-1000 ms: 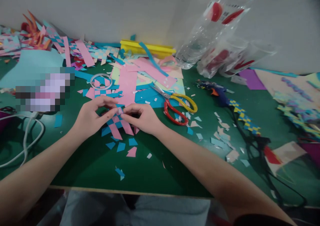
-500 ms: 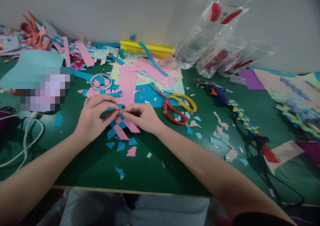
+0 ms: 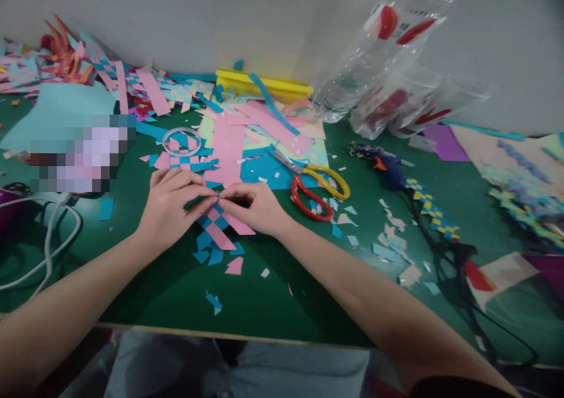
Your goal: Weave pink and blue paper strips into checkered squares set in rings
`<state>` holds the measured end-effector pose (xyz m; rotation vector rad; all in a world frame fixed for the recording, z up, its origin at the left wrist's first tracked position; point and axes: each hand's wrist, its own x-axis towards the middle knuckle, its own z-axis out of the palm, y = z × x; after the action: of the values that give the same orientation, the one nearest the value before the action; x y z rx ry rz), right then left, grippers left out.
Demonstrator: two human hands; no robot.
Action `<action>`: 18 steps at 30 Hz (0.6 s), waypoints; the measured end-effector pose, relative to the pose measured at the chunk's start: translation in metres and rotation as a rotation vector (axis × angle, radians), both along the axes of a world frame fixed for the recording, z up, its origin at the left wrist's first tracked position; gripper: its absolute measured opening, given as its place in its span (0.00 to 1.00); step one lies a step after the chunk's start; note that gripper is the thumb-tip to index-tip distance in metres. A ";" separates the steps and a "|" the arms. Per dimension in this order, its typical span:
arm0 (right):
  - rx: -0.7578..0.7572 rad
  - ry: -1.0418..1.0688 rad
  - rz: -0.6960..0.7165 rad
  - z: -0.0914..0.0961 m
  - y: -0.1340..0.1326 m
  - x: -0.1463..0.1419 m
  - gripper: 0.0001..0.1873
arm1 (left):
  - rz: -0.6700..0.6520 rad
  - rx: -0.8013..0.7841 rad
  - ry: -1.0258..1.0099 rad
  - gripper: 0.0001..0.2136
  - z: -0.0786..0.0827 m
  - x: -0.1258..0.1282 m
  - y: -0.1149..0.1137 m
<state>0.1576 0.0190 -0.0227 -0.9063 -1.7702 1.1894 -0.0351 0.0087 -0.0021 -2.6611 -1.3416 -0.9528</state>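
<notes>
My left hand and my right hand meet fingertip to fingertip over a piece of woven pink and blue paper strips. Both pinch its upper edge between thumb and forefinger; the exact fold there is too small to make out. The strips' loose ends hang down toward me, over small blue paper scraps. Just beyond my hands lies a wide pink paper strip. Scissors with one red and one yellow handle rest to the right of my right hand, blades pointing away.
A silver ring lies behind my left hand. Farther left are a pixelated device with a white cable and a light blue sheet. Plastic bottles and cups stand by the wall. Paper scraps and a yellow-blue woven strip lie right.
My pinched fingertips have drawn closer together and moved slightly right in view. The woven paper's loose ends have shifted right too. The whole view has moved a little.
</notes>
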 end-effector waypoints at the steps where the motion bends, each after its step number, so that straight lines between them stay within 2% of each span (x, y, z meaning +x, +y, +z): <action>1: 0.005 -0.016 0.002 0.000 0.000 0.000 0.07 | -0.004 -0.009 -0.003 0.08 0.000 0.000 0.000; 11: 0.072 -0.054 -0.016 0.001 0.000 0.001 0.07 | 0.011 -0.042 -0.014 0.07 0.000 0.000 0.001; 18: 0.103 -0.042 -0.021 0.000 -0.002 0.001 0.08 | -0.028 -0.029 -0.052 0.07 0.003 0.003 0.000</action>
<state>0.1585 0.0167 -0.0225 -0.8930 -1.8335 1.0631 -0.0324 0.0086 0.0012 -2.7013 -1.3422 -1.0206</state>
